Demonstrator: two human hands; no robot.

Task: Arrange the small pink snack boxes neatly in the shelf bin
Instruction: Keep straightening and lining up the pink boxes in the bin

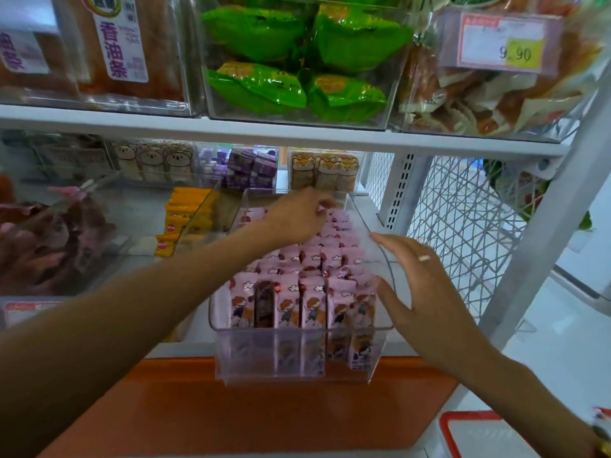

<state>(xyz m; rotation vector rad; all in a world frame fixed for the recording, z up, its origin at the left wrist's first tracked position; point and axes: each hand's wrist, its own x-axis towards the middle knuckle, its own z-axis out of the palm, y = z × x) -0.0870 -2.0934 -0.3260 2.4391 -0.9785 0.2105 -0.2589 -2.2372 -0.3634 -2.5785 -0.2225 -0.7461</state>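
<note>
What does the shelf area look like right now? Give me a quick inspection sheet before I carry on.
Surface: white shelf with an orange front ledge.
Job's things: pink snack boxes stand in rows inside the clear bin, which juts over the ledge.
Clutter: yellow packs in the neighbouring bin; purple boxes behind.
Hands: left hand reaches over the back rows, fingers blurred; right hand open, its fingers at the bin's right wall.
Cables: nothing seen.
Surroundings: green packets and a price tag above; wire mesh to the right.
</note>
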